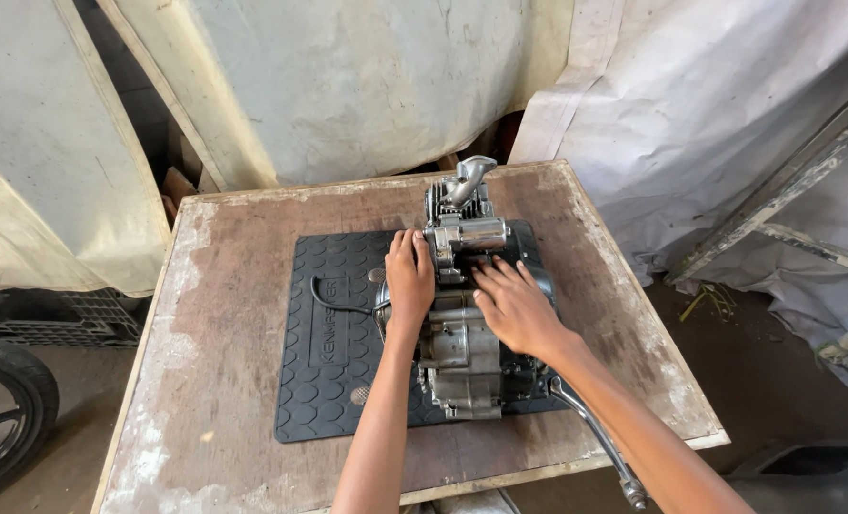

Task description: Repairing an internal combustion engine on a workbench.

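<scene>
Both hands rest flat on a small motorcycle engine standing on a rubber mat.

The engine [464, 314] sits at the middle of the black studded mat [333, 333] on the worn wooden table [205, 381], its long axis running from 6 o'clock to 12 o'clock, cylinder and curved intake pipe [471, 178] at the 12 o'clock end. The left hand [409, 281] lies on the engine's 9 o'clock flank, fingers together and pointing to 12, pressed on the casing rather than pinching it. The right hand [514, 306] covers the 3 o'clock side, fingers spread toward 10 o'clock. Both are equally near. A kick lever [595, 438] trails toward 5 o'clock; a wheel [5, 409] stands off at 8 o'clock.
</scene>
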